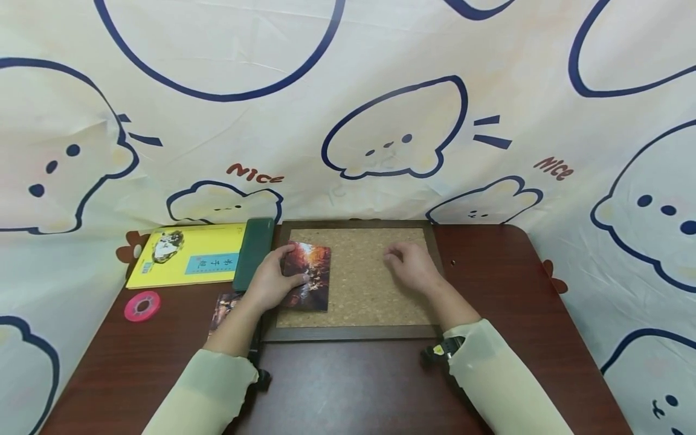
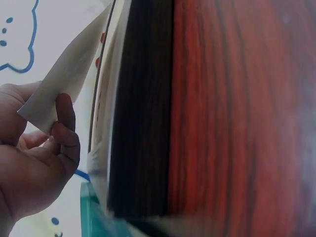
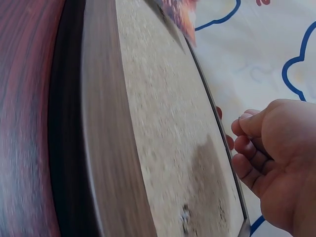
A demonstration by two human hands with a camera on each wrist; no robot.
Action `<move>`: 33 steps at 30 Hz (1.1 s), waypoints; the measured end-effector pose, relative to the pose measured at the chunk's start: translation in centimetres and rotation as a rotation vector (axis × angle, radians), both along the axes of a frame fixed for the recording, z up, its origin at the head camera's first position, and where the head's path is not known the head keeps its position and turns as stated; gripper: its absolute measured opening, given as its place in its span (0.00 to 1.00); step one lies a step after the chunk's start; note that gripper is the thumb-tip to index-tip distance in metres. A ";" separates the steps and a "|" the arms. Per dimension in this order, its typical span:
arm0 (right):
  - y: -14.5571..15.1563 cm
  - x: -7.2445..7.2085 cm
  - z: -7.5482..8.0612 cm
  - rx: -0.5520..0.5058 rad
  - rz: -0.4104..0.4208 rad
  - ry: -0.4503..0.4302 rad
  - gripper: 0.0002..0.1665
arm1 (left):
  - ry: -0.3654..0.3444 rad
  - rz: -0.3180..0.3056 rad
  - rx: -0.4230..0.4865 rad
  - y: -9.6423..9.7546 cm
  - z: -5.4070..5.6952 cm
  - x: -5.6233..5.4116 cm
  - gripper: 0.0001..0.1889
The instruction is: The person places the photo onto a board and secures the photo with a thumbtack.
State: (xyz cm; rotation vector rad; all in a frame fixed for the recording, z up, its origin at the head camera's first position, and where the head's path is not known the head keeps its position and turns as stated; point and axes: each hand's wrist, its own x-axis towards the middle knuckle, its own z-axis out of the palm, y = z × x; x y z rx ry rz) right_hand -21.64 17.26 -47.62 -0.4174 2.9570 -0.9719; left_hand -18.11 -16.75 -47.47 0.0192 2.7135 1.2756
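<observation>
My left hand (image 1: 272, 282) grips a photo card (image 1: 315, 266) by its left side, over the left part of a framed cork board (image 1: 359, 308). In the left wrist view the card's pale back (image 2: 74, 69) faces the camera, tilted away from the board. Above the right part of the cork, my right hand (image 1: 414, 266) has its fingers curled. Its thumb and index fingertip pinch together in the right wrist view, where a tiny dark pin tip (image 3: 240, 118) shows; the rest of it is hidden. The right hand stands apart from the board.
Left of the board lie a dark green case (image 1: 254, 254) and a yellow book (image 1: 190, 241). A pink roll of tape (image 1: 142, 306) sits nearer the table's left edge. Another picture card (image 1: 223, 309) is partly under my left forearm. A tiny brass-coloured thing (image 1: 452, 262) lies right of the board.
</observation>
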 end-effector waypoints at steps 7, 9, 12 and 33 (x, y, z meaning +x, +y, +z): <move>-1.2 -0.2 0.2 -0.012 0.010 -0.017 0.10 | 0.000 -0.020 -0.005 1.4 -0.4 -0.9 0.43; -1.6 -0.2 0.3 -0.032 0.015 -0.040 0.09 | -0.004 -0.028 -0.010 1.7 -0.6 -1.2 0.43; -2.3 -0.3 0.2 -0.036 0.027 -0.056 0.09 | -0.007 -0.035 -0.028 2.1 -1.0 -1.6 0.43; -7.0 -2.1 -0.3 -0.138 0.076 -0.177 0.10 | -0.073 -0.029 -0.188 3.5 -1.4 -2.7 0.41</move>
